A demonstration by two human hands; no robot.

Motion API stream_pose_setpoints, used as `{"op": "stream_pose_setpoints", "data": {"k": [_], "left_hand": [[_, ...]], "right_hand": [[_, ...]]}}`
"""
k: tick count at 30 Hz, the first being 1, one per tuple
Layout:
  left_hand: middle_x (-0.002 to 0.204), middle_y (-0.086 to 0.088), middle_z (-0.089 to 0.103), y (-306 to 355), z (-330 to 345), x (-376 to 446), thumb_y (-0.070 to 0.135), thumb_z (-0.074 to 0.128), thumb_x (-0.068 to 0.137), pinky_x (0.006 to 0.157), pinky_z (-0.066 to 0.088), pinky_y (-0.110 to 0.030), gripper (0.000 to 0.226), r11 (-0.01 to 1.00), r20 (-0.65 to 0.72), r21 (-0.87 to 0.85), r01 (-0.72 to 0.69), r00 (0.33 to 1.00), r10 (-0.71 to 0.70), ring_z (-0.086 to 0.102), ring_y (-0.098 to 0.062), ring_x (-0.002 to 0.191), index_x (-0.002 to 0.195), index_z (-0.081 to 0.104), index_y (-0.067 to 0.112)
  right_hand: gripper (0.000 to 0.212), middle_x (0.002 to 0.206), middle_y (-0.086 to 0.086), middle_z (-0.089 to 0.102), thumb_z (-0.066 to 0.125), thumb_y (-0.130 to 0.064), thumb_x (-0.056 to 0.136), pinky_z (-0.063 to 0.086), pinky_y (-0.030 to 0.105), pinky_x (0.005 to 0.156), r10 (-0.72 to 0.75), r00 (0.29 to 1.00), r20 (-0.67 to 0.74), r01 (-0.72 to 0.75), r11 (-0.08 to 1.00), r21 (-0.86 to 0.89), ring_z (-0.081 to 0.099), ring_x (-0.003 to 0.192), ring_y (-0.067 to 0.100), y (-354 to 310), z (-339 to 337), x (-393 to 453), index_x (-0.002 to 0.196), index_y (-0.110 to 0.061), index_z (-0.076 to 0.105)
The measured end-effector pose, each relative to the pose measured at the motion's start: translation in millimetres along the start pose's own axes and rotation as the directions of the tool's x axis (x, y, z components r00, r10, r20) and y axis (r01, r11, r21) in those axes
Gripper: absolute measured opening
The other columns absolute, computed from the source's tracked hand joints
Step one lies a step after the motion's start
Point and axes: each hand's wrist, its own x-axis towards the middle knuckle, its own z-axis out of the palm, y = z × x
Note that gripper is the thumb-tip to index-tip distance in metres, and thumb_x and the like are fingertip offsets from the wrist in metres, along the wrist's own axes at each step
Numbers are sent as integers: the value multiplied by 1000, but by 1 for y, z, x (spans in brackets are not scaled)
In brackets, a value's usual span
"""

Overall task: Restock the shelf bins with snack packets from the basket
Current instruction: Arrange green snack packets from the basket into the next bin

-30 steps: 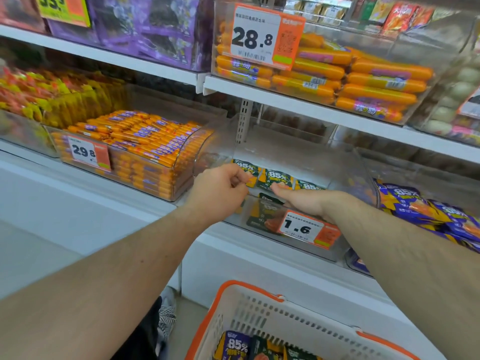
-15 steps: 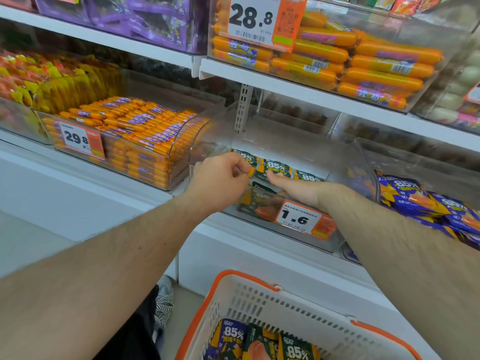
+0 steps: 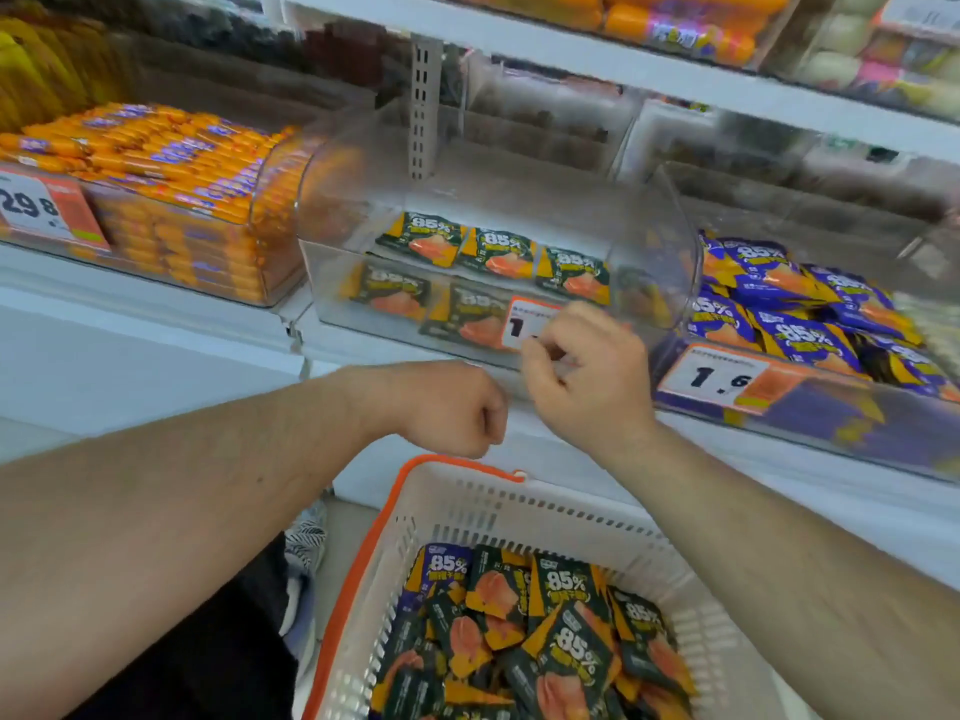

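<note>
A clear shelf bin [image 3: 660, 241] holds a few dark green and orange "85%" snack packets [image 3: 498, 252] lying along its floor. Below it a white basket with an orange rim [image 3: 395, 511] is full of the same packets [image 3: 561, 641], plus a purple one. My left hand [image 3: 447, 407] hangs curled in a fist between bin and basket, holding nothing I can see. My right hand [image 3: 582, 376] is in front of the bin's price tag with fingers loosely curled, nothing in it.
A bin of orange sausage sticks [image 3: 171, 200] with a 29.8 tag stands to the left. A bin of purple "85%" packets [image 3: 810, 314] with a 1.6 tag [image 3: 722, 376] sits to the right. An upper shelf [image 3: 623, 59] overhangs the bins.
Both hands have pulled back out of the clear bin and dropped toward the basket. The view has tilted down, so more of the basket shows.
</note>
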Motion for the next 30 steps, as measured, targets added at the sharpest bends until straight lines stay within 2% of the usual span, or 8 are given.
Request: {"op": "stream_pose_setpoints", "data": {"k": [4,9,12,15,18,23,27,30], "left_hand": [[90,11,56,1,25,18,1,53,85,67,47,-22,37,992,203,125,-15,979,-11,55,-12,87,112,66,22],[82,17,47,5,45,38,0,59,87,59,38,-18,31,984,316,175,-38,949,-19,44,0,69,109,68,19],[81,17,48,8,49,47,12,69,86,59,36,-21,15,978,330,194,-71,944,3,45,0,69,94,64,23],[84,14,52,11,51,55,22,69,87,56,32,-21,14,982,307,168,-86,951,30,47,-2,70,84,56,26],[90,11,56,13,52,62,25,68,88,58,33,-22,15,982,323,168,-85,946,26,49,-4,74,82,54,27],[88,9,56,15,51,66,26,68,87,58,34,-23,14,981,317,180,-77,948,16,50,-4,75,81,55,28],[90,16,51,17,50,63,29,66,88,61,36,-22,18,983,306,168,-68,952,13,49,-3,78,106,62,26],[104,10,59,16,49,59,32,65,90,75,45,-27,23,976,345,209,-54,938,-22,55,-10,93,111,63,23]], "right_hand": [[30,55,-3,44,51,-26,80,34,31,54,402,856,325,-393,915,-94,41,57,13,19,0,-98,54,-13,48],[34,57,1,44,49,-25,92,32,31,49,625,250,739,-476,744,-469,42,53,19,37,7,-191,59,-15,44],[18,91,2,60,55,-35,89,50,31,67,621,-22,783,-381,719,-581,57,85,22,29,10,-222,87,-19,62],[78,131,10,48,65,-64,71,46,39,96,757,-82,648,-239,616,-750,49,119,30,25,5,-251,131,-18,47],[111,142,12,40,68,-78,59,33,46,108,808,-156,568,-156,548,-822,40,132,34,20,-1,-271,144,-17,32],[86,137,9,44,72,-67,71,33,45,108,828,-155,539,-158,518,-841,44,128,31,22,-4,-272,136,-19,42],[34,122,4,53,58,-25,94,36,42,100,811,-192,553,-337,474,-813,52,119,29,27,1,-254,127,-21,51],[31,110,2,63,49,-12,95,44,36,88,785,-108,610,-385,533,-754,58,106,27,29,3,-217,123,-21,57]]}}
